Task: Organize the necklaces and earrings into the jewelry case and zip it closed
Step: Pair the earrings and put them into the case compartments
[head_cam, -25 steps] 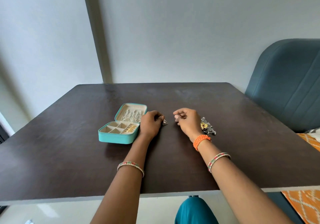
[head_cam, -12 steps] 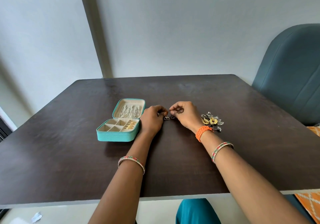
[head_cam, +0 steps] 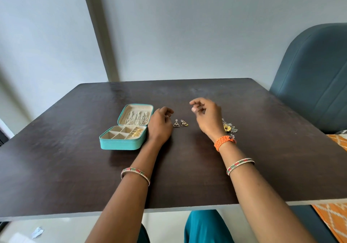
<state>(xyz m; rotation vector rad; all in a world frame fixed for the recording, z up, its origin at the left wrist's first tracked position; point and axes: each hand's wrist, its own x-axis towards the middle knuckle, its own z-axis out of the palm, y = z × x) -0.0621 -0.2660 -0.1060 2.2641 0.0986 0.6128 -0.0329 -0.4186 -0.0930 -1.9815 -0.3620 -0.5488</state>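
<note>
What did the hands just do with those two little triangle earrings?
Both hands let go of the triangle earrings, which now lie side by side on the table. The right hand lifted up and away; the left hand drew back a little toward the jewelry case. The case stayed open in its place.

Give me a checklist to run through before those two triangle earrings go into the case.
1. Case open, lid up: ok.
2. Free compartment in the tray: ok, several on the left look vacant.
3. Both triangle earrings in plain view on the table, side by side: ok.
4. Left hand free, no grip on anything: ok.
5. Right hand free: ok, raised above the table, fingers loose.
6. Remaining jewelry pile fully visible: not ok, the right wrist partly hides it.
</note>
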